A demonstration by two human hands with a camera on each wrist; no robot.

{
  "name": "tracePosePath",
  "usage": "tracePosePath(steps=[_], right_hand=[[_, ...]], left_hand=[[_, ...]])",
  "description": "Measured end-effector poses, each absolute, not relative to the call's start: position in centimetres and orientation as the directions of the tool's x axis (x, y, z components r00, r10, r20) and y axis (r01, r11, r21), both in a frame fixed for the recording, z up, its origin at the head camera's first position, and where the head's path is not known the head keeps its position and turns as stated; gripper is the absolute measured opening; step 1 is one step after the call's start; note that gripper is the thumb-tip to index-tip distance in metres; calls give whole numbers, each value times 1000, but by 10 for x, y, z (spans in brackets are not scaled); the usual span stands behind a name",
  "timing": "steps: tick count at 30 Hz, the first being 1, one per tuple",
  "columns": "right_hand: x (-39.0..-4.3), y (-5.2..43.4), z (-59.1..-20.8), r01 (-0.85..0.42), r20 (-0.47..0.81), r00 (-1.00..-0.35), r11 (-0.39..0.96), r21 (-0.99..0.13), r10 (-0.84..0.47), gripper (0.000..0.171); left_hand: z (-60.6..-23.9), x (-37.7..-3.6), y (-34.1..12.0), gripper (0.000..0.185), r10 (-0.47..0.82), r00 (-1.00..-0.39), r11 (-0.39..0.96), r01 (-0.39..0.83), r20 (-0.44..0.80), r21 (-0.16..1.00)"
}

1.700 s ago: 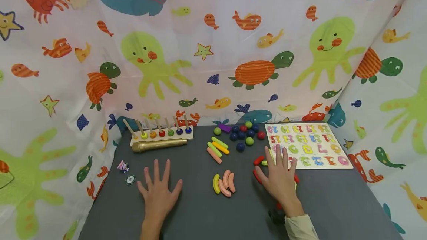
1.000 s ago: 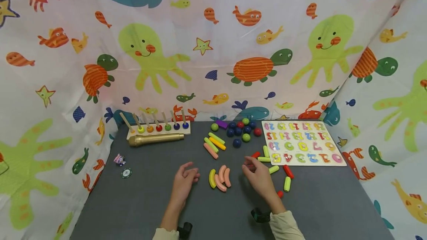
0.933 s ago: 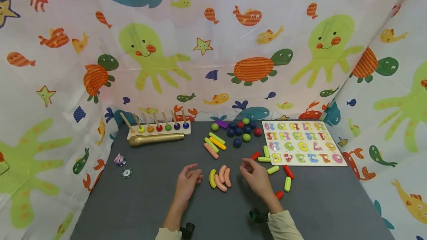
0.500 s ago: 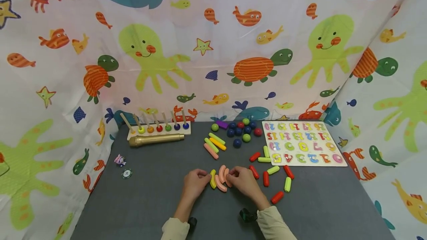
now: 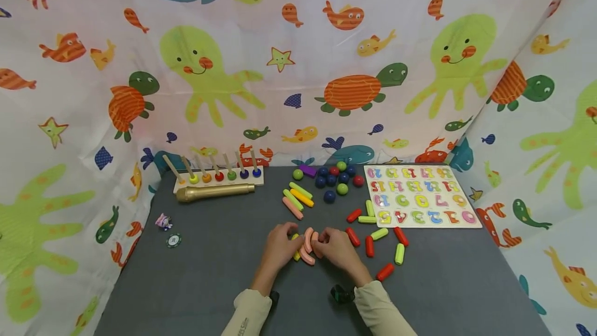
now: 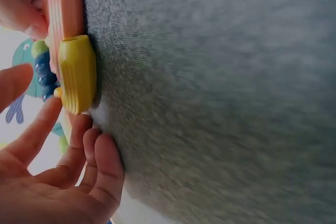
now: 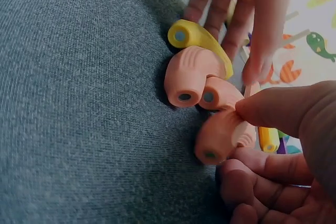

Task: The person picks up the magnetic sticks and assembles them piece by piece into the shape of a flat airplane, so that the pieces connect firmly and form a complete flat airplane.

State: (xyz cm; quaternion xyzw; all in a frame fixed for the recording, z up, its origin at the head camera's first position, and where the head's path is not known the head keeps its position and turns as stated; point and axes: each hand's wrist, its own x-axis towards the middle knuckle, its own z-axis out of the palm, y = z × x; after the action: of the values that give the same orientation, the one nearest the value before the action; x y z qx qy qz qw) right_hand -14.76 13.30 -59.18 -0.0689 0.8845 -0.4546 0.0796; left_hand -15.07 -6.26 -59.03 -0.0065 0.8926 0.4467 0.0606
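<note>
A yellow curved magnetic stick (image 6: pixel 77 74) lies beside three pink curved magnetic sticks (image 5: pixel 306 256), bunched on the grey table. Silver discs show at several of their ends in the right wrist view. My left hand (image 5: pixel 280 247) is at the yellow stick, fingertips against its outer side; its thumb stands apart from the stick in the left wrist view. On the other side, my right hand (image 5: pixel 339 249) pinches the outermost pink stick (image 7: pixel 219 137) between thumb and fingers. In the head view both hands partly hide the bunch.
Straight red and green sticks (image 5: pixel 370 246) are scattered at right, near a number board (image 5: pixel 422 225). Behind lie straight sticks (image 5: pixel 293 207) and a heap of balls (image 5: pixel 330 180). At left are a gold microphone (image 5: pixel 214 191), peg board (image 5: pixel 258 180), poker chip (image 5: pixel 174 240) and figurine (image 5: pixel 163 221).
Both hands, spread flat and apart at first, have come together around the curved sticks. Since half a second ago the left hand has slid right over the yellow stick, and the bunch looks tighter.
</note>
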Motion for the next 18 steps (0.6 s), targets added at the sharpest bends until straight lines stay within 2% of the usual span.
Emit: tracePosePath(steps=[6,11,14,18], right_hand=[[-148,138,-606,-119,-4,-977,558,-821,-214,23],[-153,143,-615,-112,17,-987,594,-797,-162,26],[-153,146,-612,-75,3,-993,593,-801,-121,25],[-150,147,-600,2,-54,-996,572,-820,-74,19]], left_hand=[[-592,-155,-53,27,90,-982,739,-46,-166,672],[-594,-158,-48,22,78,-985,741,-47,-155,670],[-594,-162,-51,26,79,-981,681,-76,-176,729],[-591,-165,-62,23,99,-964,450,-177,-246,875]])
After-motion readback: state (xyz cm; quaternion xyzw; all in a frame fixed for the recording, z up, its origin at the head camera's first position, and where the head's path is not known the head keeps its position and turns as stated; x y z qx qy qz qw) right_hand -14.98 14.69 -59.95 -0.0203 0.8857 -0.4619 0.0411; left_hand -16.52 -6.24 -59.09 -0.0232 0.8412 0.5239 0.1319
